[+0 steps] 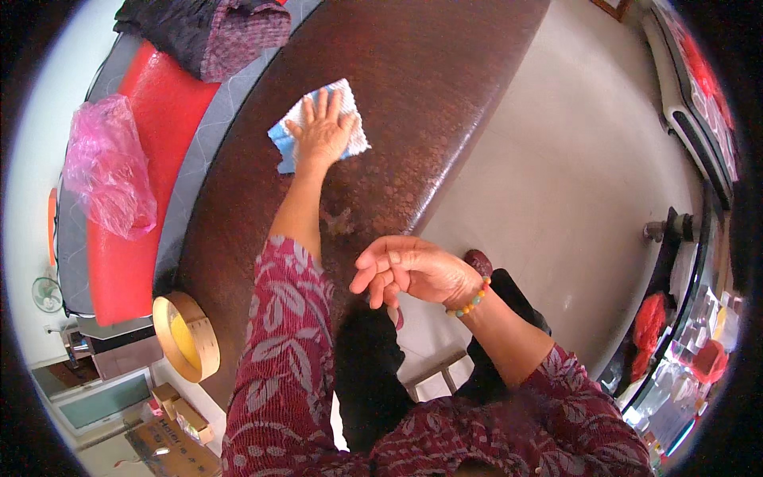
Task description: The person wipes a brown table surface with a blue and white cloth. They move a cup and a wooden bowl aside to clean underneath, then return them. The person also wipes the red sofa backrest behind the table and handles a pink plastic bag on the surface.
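My left hand [323, 132] lies flat, fingers spread, on a blue and white fluffy cloth [356, 132]. The cloth rests on a long brown leather-like surface [411, 107], whose rounded front edge shines. Nearer to me, a pale worn patch [338, 222] marks that surface beside my left forearm. My right hand [417, 271] is raised in front of my body with loosely curled fingers and nothing visible in it. A beaded bracelet [474, 303] circles the right wrist.
A grey and red backrest [161, 98] runs along the left, bearing a pink plastic bag [113, 167] and dark clothing [205, 36]. A round wooden-rimmed sieve [205, 346] stands tilted at lower left. Cardboard [170, 447] lies below. Pale floor [536, 161] and a cluttered black-edged table [679, 334] are right.
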`<state>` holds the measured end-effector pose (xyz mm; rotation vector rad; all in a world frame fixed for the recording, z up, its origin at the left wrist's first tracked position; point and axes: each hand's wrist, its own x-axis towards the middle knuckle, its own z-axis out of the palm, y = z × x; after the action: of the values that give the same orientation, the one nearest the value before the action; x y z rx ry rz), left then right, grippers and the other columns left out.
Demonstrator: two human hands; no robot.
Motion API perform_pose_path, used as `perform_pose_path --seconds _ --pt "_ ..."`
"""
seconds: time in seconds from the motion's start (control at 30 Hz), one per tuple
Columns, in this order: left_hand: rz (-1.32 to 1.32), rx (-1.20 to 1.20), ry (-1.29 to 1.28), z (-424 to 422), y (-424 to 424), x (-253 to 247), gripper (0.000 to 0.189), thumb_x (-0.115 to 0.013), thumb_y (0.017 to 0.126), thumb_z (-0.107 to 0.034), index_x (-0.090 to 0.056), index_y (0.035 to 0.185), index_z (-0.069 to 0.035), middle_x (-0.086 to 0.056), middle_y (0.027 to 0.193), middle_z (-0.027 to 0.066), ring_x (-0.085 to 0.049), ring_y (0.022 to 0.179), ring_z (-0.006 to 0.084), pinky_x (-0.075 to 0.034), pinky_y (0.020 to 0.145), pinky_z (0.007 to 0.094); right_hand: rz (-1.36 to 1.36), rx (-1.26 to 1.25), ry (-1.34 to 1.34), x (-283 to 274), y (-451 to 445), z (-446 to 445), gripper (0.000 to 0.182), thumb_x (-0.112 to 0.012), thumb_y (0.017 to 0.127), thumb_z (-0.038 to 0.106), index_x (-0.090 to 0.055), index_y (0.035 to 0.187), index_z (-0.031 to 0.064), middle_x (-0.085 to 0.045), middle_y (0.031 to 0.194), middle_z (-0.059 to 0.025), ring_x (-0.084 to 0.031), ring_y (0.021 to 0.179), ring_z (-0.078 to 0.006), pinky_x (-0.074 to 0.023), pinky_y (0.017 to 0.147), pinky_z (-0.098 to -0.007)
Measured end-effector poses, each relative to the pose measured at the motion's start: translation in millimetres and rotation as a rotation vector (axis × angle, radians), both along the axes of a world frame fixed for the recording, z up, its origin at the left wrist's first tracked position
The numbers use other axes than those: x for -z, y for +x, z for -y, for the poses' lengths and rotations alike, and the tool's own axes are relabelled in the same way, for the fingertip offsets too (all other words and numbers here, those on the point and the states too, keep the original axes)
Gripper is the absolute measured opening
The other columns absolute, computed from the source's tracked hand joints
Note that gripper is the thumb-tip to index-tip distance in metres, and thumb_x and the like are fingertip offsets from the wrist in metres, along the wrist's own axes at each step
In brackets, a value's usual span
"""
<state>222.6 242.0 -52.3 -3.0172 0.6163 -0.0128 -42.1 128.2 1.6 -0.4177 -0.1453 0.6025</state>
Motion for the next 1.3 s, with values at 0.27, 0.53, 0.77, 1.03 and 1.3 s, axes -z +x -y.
perform_pose_path --seconds 0.27,0.53,0.77,1.03,1.3 --pt "0.092 0.069 -0.009 -35 -1 13 0.064 -0.041 0.093 -0.047 -0.026 0.146 -0.015 -0.019 0.154 0.0104 -0.015 0.141 0.0361 -0.014 0.105 0.0668 -0.302 0.526 -0.803 17 32 -20 0.029 -0.059 0.090 0.025 -0.061 0.110 0.0033 -0.065 0.098 -0.0079 -0.063 0.085 -0.0143 -0.0495 0.064 -0.0252" --pt "-0.079 0.366 -0.116 -66 -71 -6 0.073 -0.056 0.085 -0.048 -0.029 0.146 -0.017 -0.016 0.155 0.0073 -0.008 0.143 0.0343 -0.004 0.107 0.0667 0.248 1.077 -1.879 57 92 -35 0.043 -0.060 0.083 0.018 -0.053 0.122 0.0017 -0.046 0.135 -0.0172 -0.034 0.131 -0.0371 -0.0288 0.105 -0.0476" --pt "0.041 0.118 -0.111 -101 37 2 0.067 -0.044 0.090 -0.054 -0.028 0.146 -0.021 -0.015 0.156 0.0025 -0.011 0.143 0.0303 -0.009 0.107 0.0661 0.485 0.811 -2.203 56 89 -63 0.057 -0.061 0.081 0.025 -0.046 0.130 -0.0005 -0.032 0.146 -0.0206 -0.020 0.139 -0.0397 -0.0164 0.111 -0.0526" --pt "-0.005 -0.545 -0.156 -221 85 20 0.072 -0.030 0.090 -0.061 -0.026 0.147 -0.017 -0.020 0.155 0.0052 -0.016 0.142 0.0293 -0.006 0.107 0.0675 0.486 0.861 -2.253 62 88 -49 0.055 -0.061 0.080 0.025 -0.049 0.127 -0.0004 -0.033 0.146 -0.0204 -0.021 0.139 -0.0395 -0.0160 0.111 -0.0519" --pt "0.079 -0.987 -0.229 -420 -5 66 0.076 -0.031 0.089 -0.064 -0.026 0.147 -0.016 -0.022 0.153 0.0100 -0.016 0.142 0.0317 -0.010 0.107 0.0638 0.431 0.809 -2.196 54 88 -50 0.056 -0.061 0.080 0.027 -0.050 0.127 -0.0008 -0.031 0.146 -0.0212 -0.020 0.139 -0.0392 -0.0150 0.112 -0.0518"
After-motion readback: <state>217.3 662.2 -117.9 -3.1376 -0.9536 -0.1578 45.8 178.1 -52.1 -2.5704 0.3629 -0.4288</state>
